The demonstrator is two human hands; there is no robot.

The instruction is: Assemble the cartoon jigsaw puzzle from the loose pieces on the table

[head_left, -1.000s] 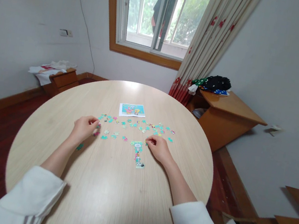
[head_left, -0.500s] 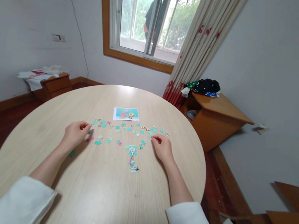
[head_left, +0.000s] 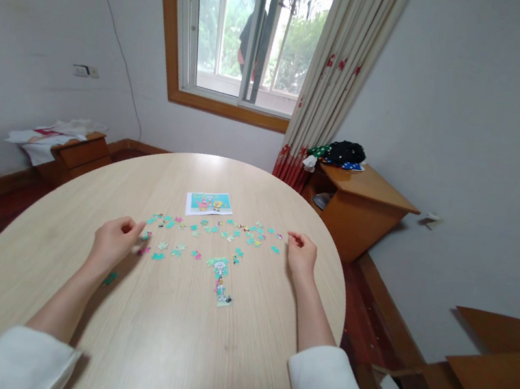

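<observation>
Jigsaw pieces [head_left: 204, 222], mostly turquoise with some pink and yellow, lie loose in a rough band across the table. A joined strip of puzzle pieces [head_left: 221, 280] showing a pale cartoon figure lies nearer me. My left hand [head_left: 115, 239] is closed in a pinch beside the band's left end; whatever its fingertips hold is hidden. One dark green piece [head_left: 109, 278] lies beside my left wrist. At the band's right end my right hand [head_left: 302, 254] is closed, fingers curled, and its grip is hidden. A turquoise piece [head_left: 275, 249] lies just left of it.
The round wooden table [head_left: 158, 336] carries a printed cartoon picture [head_left: 210, 204] behind the pieces. A wooden cabinet [head_left: 362, 204] with clothes on it stands beyond the right edge, near a curtain [head_left: 343, 70]. A person [head_left: 250, 38] shows partly through the window.
The view has turned slightly right. My right hand has moved right, away from the pieces, and a turquoise piece now shows beside it. My left hand stays by the left pieces.
</observation>
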